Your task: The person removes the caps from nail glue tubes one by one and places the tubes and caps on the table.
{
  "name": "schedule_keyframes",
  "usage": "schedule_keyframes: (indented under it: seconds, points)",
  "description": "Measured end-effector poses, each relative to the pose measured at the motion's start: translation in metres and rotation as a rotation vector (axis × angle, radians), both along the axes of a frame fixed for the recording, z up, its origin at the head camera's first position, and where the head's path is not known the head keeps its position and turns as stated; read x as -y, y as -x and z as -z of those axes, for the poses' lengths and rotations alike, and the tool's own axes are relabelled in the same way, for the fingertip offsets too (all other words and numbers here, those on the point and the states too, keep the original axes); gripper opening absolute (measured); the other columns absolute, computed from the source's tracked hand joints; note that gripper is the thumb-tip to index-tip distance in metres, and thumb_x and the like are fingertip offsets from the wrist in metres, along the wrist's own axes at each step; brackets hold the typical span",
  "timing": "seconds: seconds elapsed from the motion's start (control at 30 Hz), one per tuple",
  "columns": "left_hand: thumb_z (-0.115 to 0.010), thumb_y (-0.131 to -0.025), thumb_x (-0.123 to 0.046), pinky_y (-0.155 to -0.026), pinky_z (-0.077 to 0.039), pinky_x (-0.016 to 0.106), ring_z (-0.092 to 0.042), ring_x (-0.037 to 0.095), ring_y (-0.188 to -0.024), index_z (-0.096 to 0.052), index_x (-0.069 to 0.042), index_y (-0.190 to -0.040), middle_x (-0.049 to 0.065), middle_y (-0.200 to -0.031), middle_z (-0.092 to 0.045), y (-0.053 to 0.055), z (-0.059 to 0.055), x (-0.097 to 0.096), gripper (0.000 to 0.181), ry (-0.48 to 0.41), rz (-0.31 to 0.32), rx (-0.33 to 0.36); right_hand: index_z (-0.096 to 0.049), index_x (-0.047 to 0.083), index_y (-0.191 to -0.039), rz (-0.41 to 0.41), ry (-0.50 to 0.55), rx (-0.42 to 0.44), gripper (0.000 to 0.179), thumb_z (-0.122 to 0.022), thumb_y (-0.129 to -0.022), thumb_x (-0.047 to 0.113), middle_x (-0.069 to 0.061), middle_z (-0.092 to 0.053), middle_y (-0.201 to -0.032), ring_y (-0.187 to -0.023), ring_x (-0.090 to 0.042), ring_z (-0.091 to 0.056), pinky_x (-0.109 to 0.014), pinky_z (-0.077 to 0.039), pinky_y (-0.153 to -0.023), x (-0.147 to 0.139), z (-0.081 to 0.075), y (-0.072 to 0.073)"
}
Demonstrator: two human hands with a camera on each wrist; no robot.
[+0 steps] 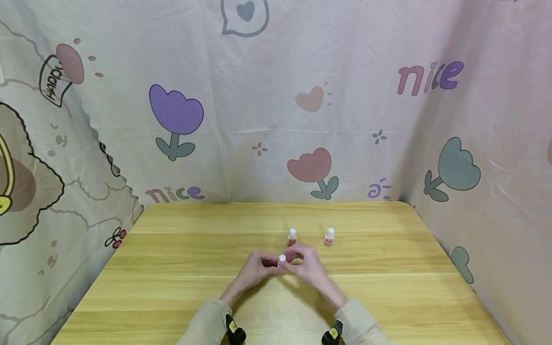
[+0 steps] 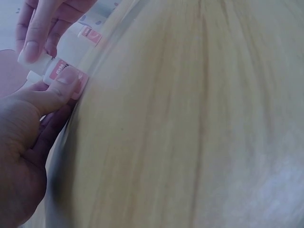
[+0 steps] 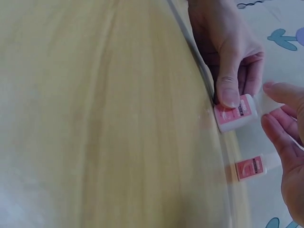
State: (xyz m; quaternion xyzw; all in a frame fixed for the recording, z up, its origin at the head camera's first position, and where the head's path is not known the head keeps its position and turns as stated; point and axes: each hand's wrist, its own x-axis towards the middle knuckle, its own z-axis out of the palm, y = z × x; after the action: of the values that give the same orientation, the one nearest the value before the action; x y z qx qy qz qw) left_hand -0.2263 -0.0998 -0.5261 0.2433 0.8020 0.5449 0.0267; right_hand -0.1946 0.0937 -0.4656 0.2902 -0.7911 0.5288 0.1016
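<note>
A small white bottle with a pink label [image 3: 232,114] and a white cap [image 1: 282,258] stands upright on the table between both hands. My left hand [image 1: 253,269] pinches its body low down, with the thumb across the label. The thumb and fingers of my right hand [image 1: 309,266] pinch the cap from the other side, as the left wrist view shows too. Close behind the hands stands a second capped bottle [image 1: 292,237] with a reddish label. To its right is a third, similar bottle [image 1: 329,237].
The wood-grain table [image 1: 194,249] reaches back to a printed cloth [image 1: 258,167] with flowers and lettering, which also hangs along the left and right sides. Black devices with yellow marks are strapped at both wrists, over light sleeves [image 1: 360,321].
</note>
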Motion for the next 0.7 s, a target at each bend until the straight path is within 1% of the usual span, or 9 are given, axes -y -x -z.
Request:
schedule_keyframes:
  seconds: [0.13, 0.2, 0.33, 0.53, 0.7]
  points:
    - [-0.085, -0.08, -0.015, -0.071, -0.055, 0.018, -0.07, 0.003, -0.078, -0.082, -0.012, -0.095, 0.006, -0.09, -0.08, -0.0017, 0.0002, -0.0008, 0.016, -0.014, -0.011, 0.014, -0.068, -0.009, -0.086, 0.044, -0.009, -0.03, 0.016, -0.08, -0.076, -0.01, -0.022, -0.071, -0.081, -0.071, -0.035, -0.068, -0.044, -0.061, -0.069, 0.0032, 0.0009, -0.001]
    - [-0.084, -0.081, -0.014, -0.071, -0.054, 0.018, -0.071, 0.005, -0.078, -0.081, -0.011, -0.096, 0.007, -0.091, -0.08, -0.0023, 0.0003, -0.0013, 0.016, -0.025, -0.013, 0.028, -0.069, -0.009, -0.086, 0.063, -0.011, -0.034, 0.015, -0.08, -0.076, -0.011, -0.022, -0.072, -0.08, -0.07, -0.033, -0.069, -0.044, -0.061, -0.069, 0.0043, 0.0026, -0.0006]
    - [-0.084, -0.081, -0.014, -0.07, -0.054, 0.018, -0.07, 0.006, -0.078, -0.081, -0.011, -0.095, 0.007, -0.09, -0.08, -0.0022, 0.0008, -0.0018, 0.015, -0.027, -0.021, 0.031, -0.07, -0.008, -0.084, 0.077, -0.011, -0.044, 0.013, -0.08, -0.076, -0.011, -0.021, -0.072, -0.08, -0.07, -0.033, -0.068, -0.045, -0.061, -0.069, 0.0051, 0.0049, 0.0004]
    - [-0.084, -0.08, -0.017, -0.071, -0.054, 0.017, -0.069, 0.001, -0.077, -0.082, -0.013, -0.094, 0.006, -0.089, -0.08, -0.0008, 0.0017, -0.001, 0.014, -0.006, -0.009, 0.016, -0.072, -0.008, -0.085, 0.054, -0.006, -0.05, 0.011, -0.079, -0.077, -0.011, -0.022, -0.072, -0.082, -0.072, -0.036, -0.069, -0.046, -0.061, -0.072, 0.0037, 0.005, 0.0013]
    - [-0.084, -0.081, -0.017, -0.071, -0.054, 0.018, -0.068, 0.0, -0.077, -0.081, -0.012, -0.094, 0.007, -0.089, -0.08, -0.0011, 0.0004, 0.0, 0.014, -0.007, 0.009, 0.01, -0.073, -0.009, -0.088, 0.015, -0.002, -0.057, 0.012, -0.078, -0.078, -0.012, -0.022, -0.073, -0.083, -0.074, -0.037, -0.069, -0.047, -0.061, -0.075, 0.0018, 0.0037, 0.0009]
